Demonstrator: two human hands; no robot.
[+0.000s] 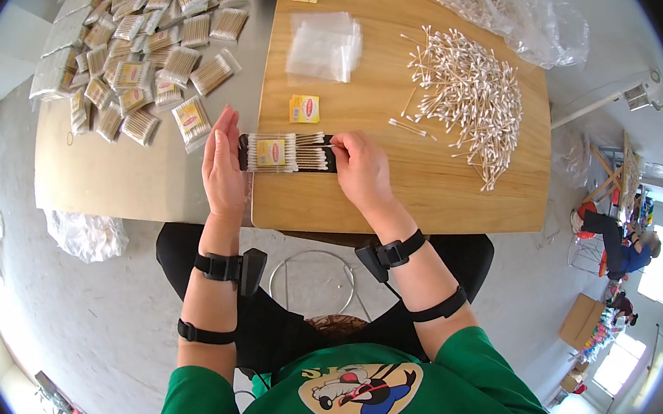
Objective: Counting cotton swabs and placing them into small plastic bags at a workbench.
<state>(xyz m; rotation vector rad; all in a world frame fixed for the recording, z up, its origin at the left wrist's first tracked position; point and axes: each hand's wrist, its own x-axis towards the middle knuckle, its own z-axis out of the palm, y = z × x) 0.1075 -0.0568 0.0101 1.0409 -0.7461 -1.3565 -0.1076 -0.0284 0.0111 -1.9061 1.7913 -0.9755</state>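
Observation:
A row of cotton swabs lies in a narrow black holder near the table's front left. A yellow label card rests on the swabs at the holder's left part. My left hand stands on edge against the holder's left end, fingers stretched out and holding nothing. At the right end, my right hand pinches what looks like a cotton swab between thumb and fingers, close to the swab tips. Its fingertips partly hide it. Two loose swabs lie to the right, beside a large pile of cotton swabs.
Yellow label cards lie behind the holder, with clear plastic bags farther back. Many filled swab packs cover the metal surface at left. A big plastic bag sits at the back right. A person sits far right.

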